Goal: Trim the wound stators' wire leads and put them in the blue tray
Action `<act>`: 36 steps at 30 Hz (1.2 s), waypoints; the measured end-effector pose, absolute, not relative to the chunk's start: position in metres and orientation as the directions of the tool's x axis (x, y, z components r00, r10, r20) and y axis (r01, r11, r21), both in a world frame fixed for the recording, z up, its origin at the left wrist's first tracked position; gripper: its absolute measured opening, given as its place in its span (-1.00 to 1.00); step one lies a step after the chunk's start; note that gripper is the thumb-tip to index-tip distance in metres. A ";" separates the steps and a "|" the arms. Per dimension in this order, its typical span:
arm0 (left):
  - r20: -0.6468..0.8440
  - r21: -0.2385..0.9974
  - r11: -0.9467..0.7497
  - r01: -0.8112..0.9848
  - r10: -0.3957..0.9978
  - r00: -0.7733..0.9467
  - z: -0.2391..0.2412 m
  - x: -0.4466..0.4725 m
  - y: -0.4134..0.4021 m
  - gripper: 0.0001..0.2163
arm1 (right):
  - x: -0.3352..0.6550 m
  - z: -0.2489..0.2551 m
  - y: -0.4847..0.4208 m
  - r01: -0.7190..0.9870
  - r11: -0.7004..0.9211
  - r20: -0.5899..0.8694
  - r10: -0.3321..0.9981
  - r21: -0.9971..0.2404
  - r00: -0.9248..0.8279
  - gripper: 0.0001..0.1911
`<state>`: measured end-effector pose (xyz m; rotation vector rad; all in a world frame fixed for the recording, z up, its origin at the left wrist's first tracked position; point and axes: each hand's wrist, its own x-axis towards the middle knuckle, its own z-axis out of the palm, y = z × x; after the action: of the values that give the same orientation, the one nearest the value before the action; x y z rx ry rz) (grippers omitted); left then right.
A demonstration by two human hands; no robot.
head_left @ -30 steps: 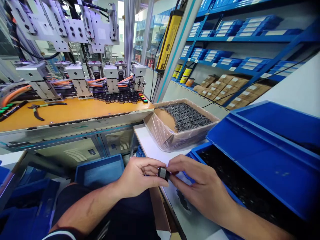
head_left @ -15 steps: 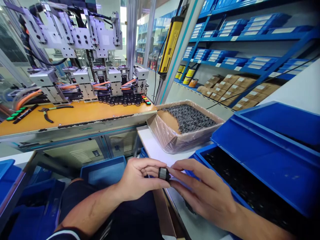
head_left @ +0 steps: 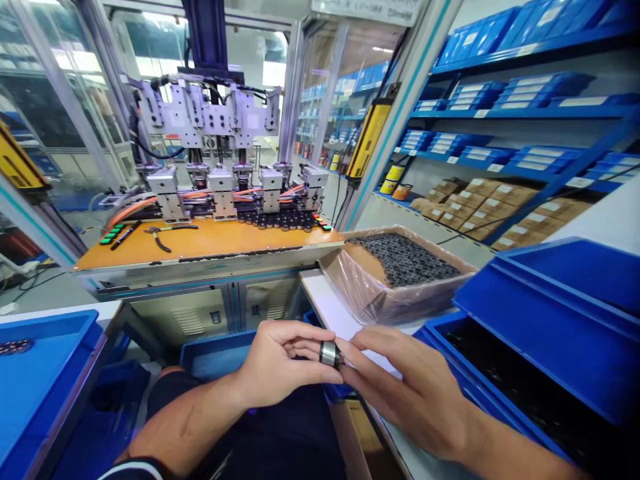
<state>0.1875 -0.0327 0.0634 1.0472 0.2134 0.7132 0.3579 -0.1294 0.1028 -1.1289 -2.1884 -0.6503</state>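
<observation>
**Ring pinched between both your hands, low at 6 o'clock**

Your left hand (head_left: 277, 363) has its thumb and fingers closed narrow on a small black-and-silver metal ring (head_left: 330, 353), held in the air over your lap and just off the near edge of the white desk (head_left: 327, 303). The ring is a short cylinder with a bright steel band around its middle and dark rims. No mark or writing on it can be made out.

Your right hand (head_left: 415, 393) comes in from 4 o'clock with its fingers nearly straight and their tips touching the ring. Whether they grip it or only rest on it cannot be told.

At 2 o'clock from the ring, a brown cardboard box lined with clear plastic (head_left: 373, 293) sits on the desk, filled with small dark parts. At 3 o'clock stand the stacked blue plastic bins (head_left: 530, 320). At 11 o'clock is the orange-topped machine bench (head_left: 200, 243), with a pair of pliers (head_left: 160, 235) on it.

The blue shelf boxes (head_left: 480, 90) and brown cartons (head_left: 500, 197) at 1 o'clock carry white labels, too small to read.
</observation>
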 end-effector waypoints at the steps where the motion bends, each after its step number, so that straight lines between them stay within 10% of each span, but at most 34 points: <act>1: 0.175 0.839 0.289 -0.460 0.658 0.732 0.064 0.181 -0.033 -0.63 | 0.351 0.102 -0.125 0.826 0.527 0.695 0.518 0.200 -0.499 -0.76; 6: 0.258 0.824 0.155 -0.545 0.754 0.604 0.065 0.148 -0.022 -0.62 | 0.308 0.097 -0.100 0.813 0.507 0.769 0.384 0.287 -0.511 -0.72; 12: 0.625 0.780 -0.499 -0.377 0.591 0.511 0.079 0.095 0.009 -0.71 | 0.261 0.101 -0.082 0.796 0.602 0.801 0.508 -0.069 -0.315 -0.69; 16: 0.658 0.744 -0.613 -0.266 0.601 0.453 0.079 0.075 0.019 -0.79 | 0.251 0.103 -0.065 0.699 0.681 0.739 0.584 -0.218 -0.338 -0.68; 20: 0.573 0.814 -0.461 -0.354 0.736 0.360 0.061 0.077 0.026 -0.75 | 0.251 0.084 -0.041 0.589 0.715 0.722 0.625 -0.376 -0.298 -0.58; 27: 0.117 0.742 0.290 -0.604 0.832 0.543 0.024 0.100 0.046 -0.64 | 0.257 0.064 0.011 0.589 0.709 0.756 0.611 -0.389 -0.236 -0.67; 33: -0.045 0.803 0.341 -0.488 0.852 0.521 -0.008 0.100 0.078 -0.51 | 0.350 0.070 0.105 0.951 0.307 0.885 0.451 -0.033 -0.115 -0.76; 36: -0.110 0.832 0.373 -0.411 0.836 0.538 -0.037 0.102 0.091 -0.51 | 0.392 0.059 0.134 0.952 0.302 0.777 0.585 0.055 -0.231 -0.79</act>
<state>0.1021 0.0912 -0.0369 0.8499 0.5826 0.8586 0.3920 0.1341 0.0594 -1.3657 -1.9188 -0.7175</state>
